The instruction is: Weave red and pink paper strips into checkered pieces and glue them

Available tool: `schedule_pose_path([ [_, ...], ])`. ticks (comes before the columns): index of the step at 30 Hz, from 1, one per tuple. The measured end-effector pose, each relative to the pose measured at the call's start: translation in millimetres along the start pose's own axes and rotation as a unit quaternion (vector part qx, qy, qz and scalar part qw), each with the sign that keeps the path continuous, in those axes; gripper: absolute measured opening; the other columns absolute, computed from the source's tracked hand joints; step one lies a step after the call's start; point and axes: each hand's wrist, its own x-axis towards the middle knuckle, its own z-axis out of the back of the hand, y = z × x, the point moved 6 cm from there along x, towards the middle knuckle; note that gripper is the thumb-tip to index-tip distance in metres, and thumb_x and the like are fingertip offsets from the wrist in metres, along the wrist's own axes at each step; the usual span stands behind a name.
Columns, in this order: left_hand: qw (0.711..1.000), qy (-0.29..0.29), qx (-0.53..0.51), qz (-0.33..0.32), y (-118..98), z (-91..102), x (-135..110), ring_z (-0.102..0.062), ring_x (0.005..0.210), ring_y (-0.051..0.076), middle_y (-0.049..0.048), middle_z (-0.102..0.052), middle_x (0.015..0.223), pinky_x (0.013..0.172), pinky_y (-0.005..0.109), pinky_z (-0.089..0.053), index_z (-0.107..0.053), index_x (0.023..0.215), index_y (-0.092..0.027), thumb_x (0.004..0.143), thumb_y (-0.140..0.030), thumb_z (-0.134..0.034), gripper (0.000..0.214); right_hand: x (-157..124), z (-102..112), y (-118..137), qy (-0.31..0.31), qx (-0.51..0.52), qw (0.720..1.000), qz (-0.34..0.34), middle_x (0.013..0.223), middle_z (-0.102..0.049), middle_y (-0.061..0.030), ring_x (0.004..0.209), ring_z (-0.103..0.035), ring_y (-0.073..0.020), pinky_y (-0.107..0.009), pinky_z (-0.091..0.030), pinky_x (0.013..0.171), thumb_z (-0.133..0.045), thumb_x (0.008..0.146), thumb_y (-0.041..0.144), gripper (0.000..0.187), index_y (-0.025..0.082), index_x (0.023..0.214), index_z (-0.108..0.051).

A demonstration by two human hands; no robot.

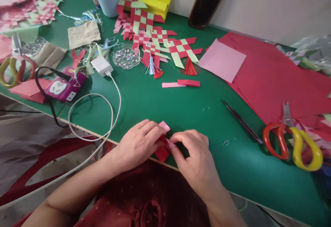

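Note:
My left hand [138,144] and my right hand [195,156] meet at the near edge of the green table [160,102]. Both pinch a small piece of folded red and pink paper strips [164,140] between their fingertips. A pink strip end sticks up above my left fingers and a red part hangs below. Two loose strips, one pink [172,85] and one red [188,82], lie farther out on the table.
Several woven red-and-green paper fish [155,39] lie at the back, beside a dish of googly eyes [126,56]. Red paper sheets [274,78] and a pink sheet [222,59] sit right. Scissors [292,140] and a black pen [241,121] lie right; a white charger and cable [103,68] lie left.

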Motion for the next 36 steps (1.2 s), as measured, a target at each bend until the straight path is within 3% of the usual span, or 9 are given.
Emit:
schedule_pose_path([
  [6, 0.999, 0.007, -0.013, -0.029, -0.5, -3.1, -0.3, -0.059, 0.09, 0.018, 0.0059, -0.067, 0.104, 0.082, 0.033, -0.05, -0.058, 0.113, -0.014, 0.095, -0.012, -0.054, 0.018, -6.6, 0.3, 7.7, -0.014, 0.034, 0.999, 0.031, 0.086, -0.069, 0.0003, 0.084, -0.059, -0.0179, -0.037, -0.039, 0.082, -0.06, 0.09, 0.014, 0.011, 0.023, 0.088, -0.055],
  [13, 0.999, 0.013, -0.031, -0.008, 2.3, -3.0, -1.3, -0.054, 0.083, 0.016, 0.0038, -0.064, 0.1, 0.08, 0.029, -0.047, -0.065, 0.094, -0.02, 0.099, -0.017, -0.046, 0.019, -10.8, 7.1, 6.3, -0.014, 0.053, 0.997, 0.053, 0.092, -0.069, -0.0022, 0.089, -0.058, -0.0184, -0.037, -0.041, 0.085, -0.064, 0.089, 0.018, 0.012, 0.022, 0.098, -0.057],
  [18, 1.0, 0.008, -0.021, -0.013, 1.4, -2.6, -1.1, -0.052, 0.081, 0.016, 0.0041, -0.064, 0.098, 0.078, 0.029, -0.047, -0.064, 0.094, -0.019, 0.099, -0.013, -0.044, 0.022, -20.6, 12.7, -6.4, -0.011, -0.051, 0.999, 0.015, 0.098, -0.067, -0.0052, 0.096, -0.054, -0.0231, -0.04, -0.038, 0.084, -0.065, 0.089, 0.023, 0.01, 0.021, 0.098, -0.061],
  [24, 1.0, 0.012, -0.017, -0.012, 2.6, -4.0, -2.7, -0.052, 0.081, 0.017, 0.0035, -0.062, 0.097, 0.078, 0.03, -0.046, -0.063, 0.092, -0.019, 0.097, -0.011, -0.046, 0.019, -23.1, 7.0, -5.2, -0.016, -0.068, 0.996, -0.05, 0.102, -0.067, -0.0035, 0.098, -0.053, -0.0237, -0.04, -0.037, 0.083, -0.062, 0.09, 0.022, 0.002, 0.023, 0.091, -0.064],
  [29, 1.0, 0.015, -0.022, -0.016, 2.6, -3.9, -2.7, -0.052, 0.081, 0.017, 0.0036, -0.062, 0.099, 0.079, 0.03, -0.046, -0.063, 0.093, -0.019, 0.097, -0.011, -0.048, 0.017, -20.4, 4.2, 1.8, -0.013, -0.076, 0.996, -0.051, 0.103, -0.067, -0.0047, 0.098, -0.053, -0.0237, -0.04, -0.037, 0.084, -0.059, 0.091, 0.018, 0.007, 0.021, 0.086, -0.063],
  [36, 0.999, 0.017, -0.023, -0.017, 3.1, -4.0, -2.5, -0.051, 0.08, 0.017, 0.0035, -0.062, 0.097, 0.078, 0.03, -0.045, -0.062, 0.093, -0.019, 0.097, -0.013, -0.049, 0.015, -19.7, 3.6, -0.6, -0.005, -0.078, 0.996, -0.047, 0.107, -0.066, -0.0058, 0.099, -0.053, -0.0243, -0.04, -0.037, 0.082, -0.06, 0.092, 0.023, 0.007, 0.021, 0.097, -0.063],
])
